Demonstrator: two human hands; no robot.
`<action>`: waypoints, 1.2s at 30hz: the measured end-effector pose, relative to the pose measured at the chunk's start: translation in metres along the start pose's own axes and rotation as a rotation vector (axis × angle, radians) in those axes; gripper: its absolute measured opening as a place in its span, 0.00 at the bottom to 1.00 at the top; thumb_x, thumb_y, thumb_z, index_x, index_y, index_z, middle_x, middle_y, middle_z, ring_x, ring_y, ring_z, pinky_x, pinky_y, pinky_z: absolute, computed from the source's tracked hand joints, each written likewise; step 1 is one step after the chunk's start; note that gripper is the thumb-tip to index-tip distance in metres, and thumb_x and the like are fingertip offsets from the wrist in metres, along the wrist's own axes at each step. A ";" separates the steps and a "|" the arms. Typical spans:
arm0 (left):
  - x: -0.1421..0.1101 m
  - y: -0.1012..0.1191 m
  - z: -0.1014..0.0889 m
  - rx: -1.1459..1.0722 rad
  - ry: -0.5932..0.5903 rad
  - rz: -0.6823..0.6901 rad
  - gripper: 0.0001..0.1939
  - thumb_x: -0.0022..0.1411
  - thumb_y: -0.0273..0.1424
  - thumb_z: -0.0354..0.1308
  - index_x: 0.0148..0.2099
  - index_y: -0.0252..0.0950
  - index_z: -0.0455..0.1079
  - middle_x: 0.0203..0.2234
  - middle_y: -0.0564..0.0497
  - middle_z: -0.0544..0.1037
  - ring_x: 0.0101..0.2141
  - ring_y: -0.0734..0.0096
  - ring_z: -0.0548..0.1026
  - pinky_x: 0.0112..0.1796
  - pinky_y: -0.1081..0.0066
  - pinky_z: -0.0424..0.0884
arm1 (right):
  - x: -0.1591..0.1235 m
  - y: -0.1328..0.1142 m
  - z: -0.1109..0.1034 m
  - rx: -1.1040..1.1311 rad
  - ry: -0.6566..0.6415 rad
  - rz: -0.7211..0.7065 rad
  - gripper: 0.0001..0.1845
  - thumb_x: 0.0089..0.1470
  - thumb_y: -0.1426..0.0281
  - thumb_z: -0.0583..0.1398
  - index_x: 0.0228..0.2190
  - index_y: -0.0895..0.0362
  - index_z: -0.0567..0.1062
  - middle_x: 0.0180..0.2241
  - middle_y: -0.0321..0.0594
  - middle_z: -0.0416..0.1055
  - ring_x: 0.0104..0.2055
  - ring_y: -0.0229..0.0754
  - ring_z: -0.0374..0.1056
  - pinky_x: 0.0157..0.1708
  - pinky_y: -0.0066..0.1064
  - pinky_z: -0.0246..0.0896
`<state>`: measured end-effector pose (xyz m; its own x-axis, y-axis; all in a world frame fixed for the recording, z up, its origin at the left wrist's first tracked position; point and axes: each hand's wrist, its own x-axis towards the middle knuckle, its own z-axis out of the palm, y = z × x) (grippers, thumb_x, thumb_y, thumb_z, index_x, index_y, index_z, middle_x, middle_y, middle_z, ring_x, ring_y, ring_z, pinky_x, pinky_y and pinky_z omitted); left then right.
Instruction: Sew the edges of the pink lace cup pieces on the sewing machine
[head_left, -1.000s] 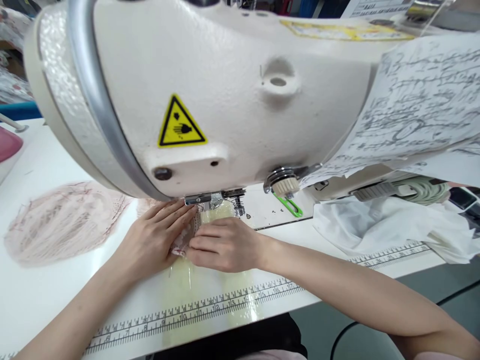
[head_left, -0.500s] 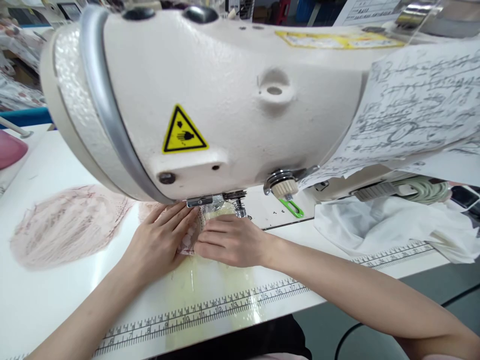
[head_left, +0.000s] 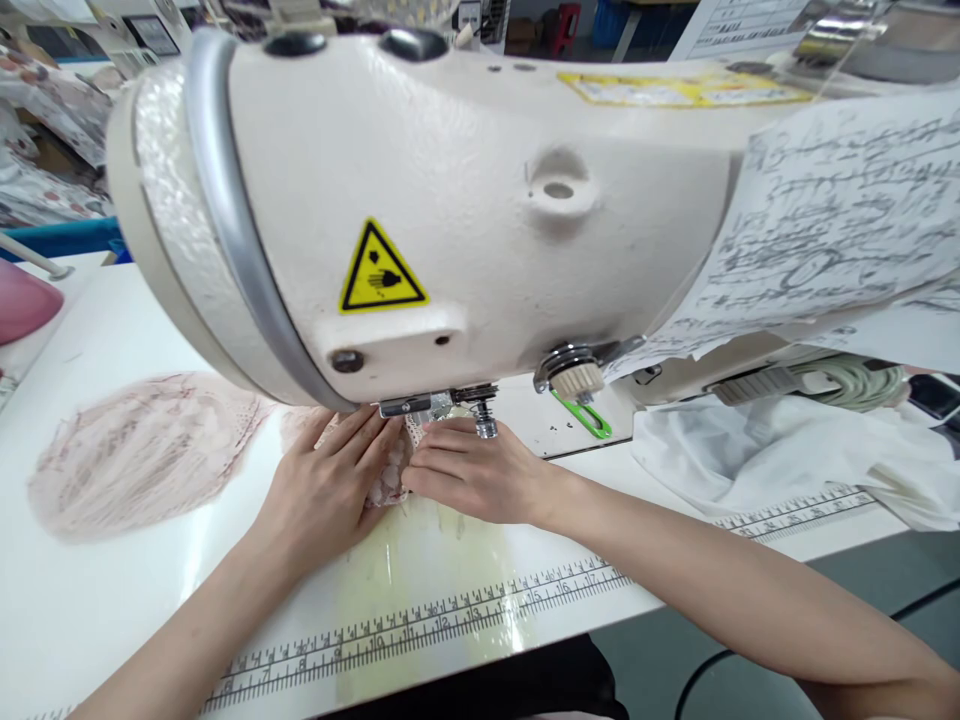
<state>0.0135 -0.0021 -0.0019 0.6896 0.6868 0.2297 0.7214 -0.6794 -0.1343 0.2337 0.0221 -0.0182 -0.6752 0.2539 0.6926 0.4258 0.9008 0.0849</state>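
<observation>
While pressing lace point(head_left: 388, 480) to surface point(head_left: 97, 610) beneath sewing machine head point(head_left: 480, 240) with left hand point(head_left: 324, 485) fingers flat and right hand point(head_left: 484, 476) fingers curled (can't tell if pinching), could nip fingertips or pucker lace by feeding too close or unevenly.

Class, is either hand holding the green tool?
No, the green tool lies on the machine bed, apart from the left hand and right hand.

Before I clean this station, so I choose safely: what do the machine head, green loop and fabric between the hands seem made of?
Machine head: probably painted metal, cream, with glossy highlights. Green loop: likely plastic, uniformly bright. Fabric: perhaps lace or mesh, thin-looking, with a pale pattern; fibre unclear.
</observation>
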 end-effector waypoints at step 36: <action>0.001 0.001 -0.006 -0.026 0.125 0.097 0.14 0.67 0.23 0.49 0.51 0.29 0.70 0.53 0.42 0.74 0.54 0.58 0.72 0.55 0.58 0.68 | -0.001 0.006 0.001 0.019 -0.039 0.049 0.11 0.56 0.83 0.56 0.29 0.56 0.73 0.30 0.25 0.74 0.36 0.30 0.66 0.35 0.26 0.57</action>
<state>0.0141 -0.0036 0.0043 0.7416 0.5813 0.3348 0.6487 -0.7486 -0.1372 0.2364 0.0273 -0.0191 -0.6770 0.3111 0.6670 0.4476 0.8935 0.0376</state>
